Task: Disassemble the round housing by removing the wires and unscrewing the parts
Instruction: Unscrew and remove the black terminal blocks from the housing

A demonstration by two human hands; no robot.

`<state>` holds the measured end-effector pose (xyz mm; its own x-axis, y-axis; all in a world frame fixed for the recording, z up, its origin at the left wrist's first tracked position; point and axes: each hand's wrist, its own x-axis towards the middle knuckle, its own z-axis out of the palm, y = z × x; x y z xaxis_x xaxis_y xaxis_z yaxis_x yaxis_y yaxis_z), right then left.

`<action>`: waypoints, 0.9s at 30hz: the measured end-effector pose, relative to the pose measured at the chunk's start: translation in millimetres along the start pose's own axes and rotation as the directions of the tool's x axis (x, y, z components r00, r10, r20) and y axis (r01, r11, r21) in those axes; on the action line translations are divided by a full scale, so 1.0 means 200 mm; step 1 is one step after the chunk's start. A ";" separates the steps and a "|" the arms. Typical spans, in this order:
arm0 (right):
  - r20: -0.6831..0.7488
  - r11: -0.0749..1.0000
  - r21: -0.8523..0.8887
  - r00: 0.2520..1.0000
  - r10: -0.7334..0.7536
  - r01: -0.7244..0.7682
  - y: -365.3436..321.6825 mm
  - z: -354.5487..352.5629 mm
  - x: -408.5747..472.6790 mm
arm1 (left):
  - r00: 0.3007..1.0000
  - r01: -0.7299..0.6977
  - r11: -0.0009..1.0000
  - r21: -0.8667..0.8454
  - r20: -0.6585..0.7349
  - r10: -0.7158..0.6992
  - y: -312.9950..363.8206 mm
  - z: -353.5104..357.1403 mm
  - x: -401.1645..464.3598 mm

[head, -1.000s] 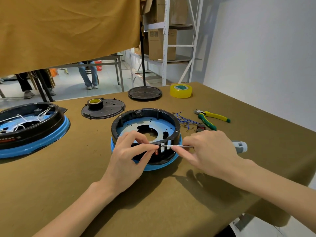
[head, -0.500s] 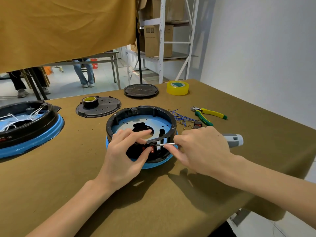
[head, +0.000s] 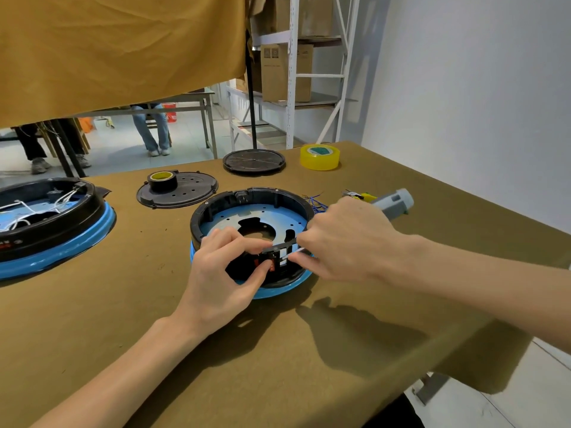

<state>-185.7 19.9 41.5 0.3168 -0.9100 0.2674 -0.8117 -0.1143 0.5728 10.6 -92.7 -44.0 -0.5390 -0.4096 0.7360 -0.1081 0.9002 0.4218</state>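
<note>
Housing [head: 247, 211] between both hands.

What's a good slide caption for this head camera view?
Left hand steadies the round housing at its near rim while the right hand works a screwdriver tip into it.

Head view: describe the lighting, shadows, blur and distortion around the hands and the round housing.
Head view: even, soft light; the hands throw dark shadows toward the near table edge on the brown paper-covered table. The black-and-blue round housing is fairly sharp; the right hand and its grey-handled screwdriver look slightly motion-blurred. Wide-angle distortion bends the white metal shelf and stretches the forearms. No strong glare.
</note>
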 end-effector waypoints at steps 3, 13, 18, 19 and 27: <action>0.011 0.997 -0.037 0.998 -0.065 0.065 0.03 -0.02 0.04 | 1.000 0.003 1.000 -0.001 0.000 -0.003 -0.01 0.00 0.00; 0.095 0.965 -0.058 0.964 -0.249 0.255 0.09 -0.10 0.16 | 1.000 0.013 1.000 0.009 -0.009 -0.012 -0.02 0.01 0.00; 0.176 0.978 0.121 0.966 -0.190 0.171 0.14 -0.09 0.25 | 1.000 0.006 1.000 -0.004 0.003 -0.006 -0.03 0.00 0.00; 0.183 0.976 0.111 0.961 -0.206 0.188 0.14 -0.06 0.25 | 1.000 0.002 1.000 -0.009 0.010 -0.001 -0.03 0.00 0.00; 0.229 0.963 0.195 0.946 -0.228 0.185 0.17 0.03 0.26 | 0.999 -0.019 0.999 -0.034 0.027 0.020 -0.04 -0.02 0.01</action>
<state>-199.6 -32.6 70.5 0.3725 -0.9264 -0.0551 -0.8190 -0.3561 0.4499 14.1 -100.3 -43.7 -0.5638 -0.3871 0.7295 -0.0695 0.9024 0.4252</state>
